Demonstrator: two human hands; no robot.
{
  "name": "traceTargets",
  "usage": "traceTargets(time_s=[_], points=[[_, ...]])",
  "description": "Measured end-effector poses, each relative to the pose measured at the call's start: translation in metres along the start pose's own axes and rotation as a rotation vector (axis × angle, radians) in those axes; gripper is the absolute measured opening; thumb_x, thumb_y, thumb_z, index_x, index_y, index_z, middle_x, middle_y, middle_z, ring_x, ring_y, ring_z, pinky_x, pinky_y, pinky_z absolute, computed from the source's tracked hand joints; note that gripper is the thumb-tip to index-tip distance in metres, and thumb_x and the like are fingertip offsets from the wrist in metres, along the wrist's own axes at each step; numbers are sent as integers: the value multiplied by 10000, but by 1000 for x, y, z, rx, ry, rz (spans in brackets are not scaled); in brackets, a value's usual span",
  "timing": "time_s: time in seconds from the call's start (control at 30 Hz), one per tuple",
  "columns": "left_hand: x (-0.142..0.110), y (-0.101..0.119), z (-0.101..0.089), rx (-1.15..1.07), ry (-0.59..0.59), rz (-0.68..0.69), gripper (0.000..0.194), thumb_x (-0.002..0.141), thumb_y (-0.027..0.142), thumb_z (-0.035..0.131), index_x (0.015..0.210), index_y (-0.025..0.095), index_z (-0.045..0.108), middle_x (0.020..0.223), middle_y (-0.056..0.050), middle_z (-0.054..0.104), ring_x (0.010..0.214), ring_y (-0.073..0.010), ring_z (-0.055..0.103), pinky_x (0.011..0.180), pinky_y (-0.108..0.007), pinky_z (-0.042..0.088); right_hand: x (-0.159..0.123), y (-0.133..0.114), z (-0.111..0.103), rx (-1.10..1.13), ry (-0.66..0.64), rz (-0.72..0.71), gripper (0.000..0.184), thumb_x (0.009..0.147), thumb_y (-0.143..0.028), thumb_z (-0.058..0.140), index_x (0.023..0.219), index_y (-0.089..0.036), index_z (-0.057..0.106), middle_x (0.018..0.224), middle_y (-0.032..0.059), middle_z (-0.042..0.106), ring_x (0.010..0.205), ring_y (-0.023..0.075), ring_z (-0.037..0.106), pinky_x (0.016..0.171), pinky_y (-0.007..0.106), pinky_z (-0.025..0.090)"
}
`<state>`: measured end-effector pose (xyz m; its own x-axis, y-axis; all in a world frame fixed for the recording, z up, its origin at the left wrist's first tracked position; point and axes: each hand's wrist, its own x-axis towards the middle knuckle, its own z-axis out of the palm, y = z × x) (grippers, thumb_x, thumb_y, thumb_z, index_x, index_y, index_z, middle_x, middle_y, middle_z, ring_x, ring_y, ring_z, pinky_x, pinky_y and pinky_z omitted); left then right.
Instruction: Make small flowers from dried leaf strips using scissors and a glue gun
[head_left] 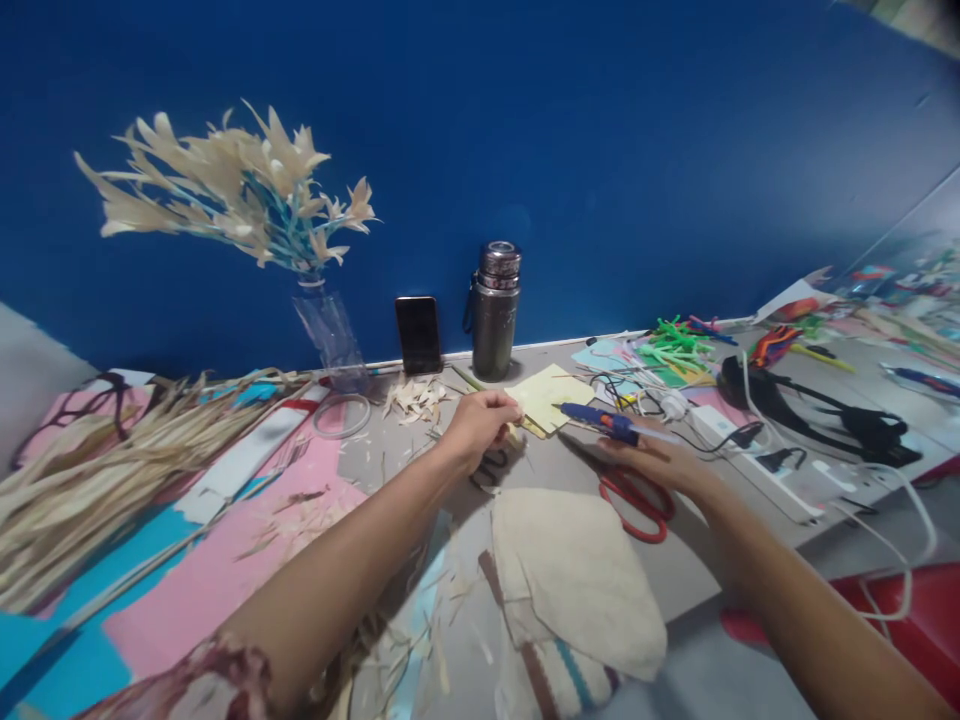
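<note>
Flowers (pixel 255 190) look finished but husk strips (pixel 112 465) seem unworked, while the left grip (pixel 480 425) pinches something unclear beside yellow paper (pixel 547 395) on the table (pixel 686 575), and the right grip (pixel 645 455) holds a glue gun (pixel 604 420) nearby.

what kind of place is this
Probably a handicraft workspace: the right hand holds what looks like a blue glue gun, red-handled scissors lie beside that hand, and long dried plant strips are heaped on the left.
</note>
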<state>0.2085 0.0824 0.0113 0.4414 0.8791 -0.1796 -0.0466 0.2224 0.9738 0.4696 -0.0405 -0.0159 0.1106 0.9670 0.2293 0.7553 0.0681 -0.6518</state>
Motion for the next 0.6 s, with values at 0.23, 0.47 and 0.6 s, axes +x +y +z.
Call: traceTargets(time_s=[0.23, 0.47, 0.6], points=[[15, -14, -12, 647, 77, 387, 112, 740, 150, 607, 634, 188, 613, 619, -18, 630, 590, -158, 553, 566, -258, 387, 6, 11, 1, -342, -70, -104, 375, 906, -438, 535, 1183, -245, 698, 1164, 108, 719, 1082, 308, 658, 935, 432, 524], [58, -17, 14, 929, -21, 457, 124, 753, 104, 614, 668, 195, 612, 735, -64, 656, 873, -248, 589, 807, -332, 415, 16, 4, 8, -409, -90, -59, 321, 911, -385, 558, 1157, -256, 718, 1159, 106, 728, 1069, 299, 659, 903, 378, 508], [62, -21, 15, 1015, -38, 453, 108, 809, 142, 583, 723, 195, 622, 780, -96, 665, 920, -281, 589, 850, -371, 404, 16, 6, 9, -418, -85, -79, 362, 949, -418, 483, 1168, -217, 688, 1151, 118, 713, 1043, 292, 652, 883, 388, 502]])
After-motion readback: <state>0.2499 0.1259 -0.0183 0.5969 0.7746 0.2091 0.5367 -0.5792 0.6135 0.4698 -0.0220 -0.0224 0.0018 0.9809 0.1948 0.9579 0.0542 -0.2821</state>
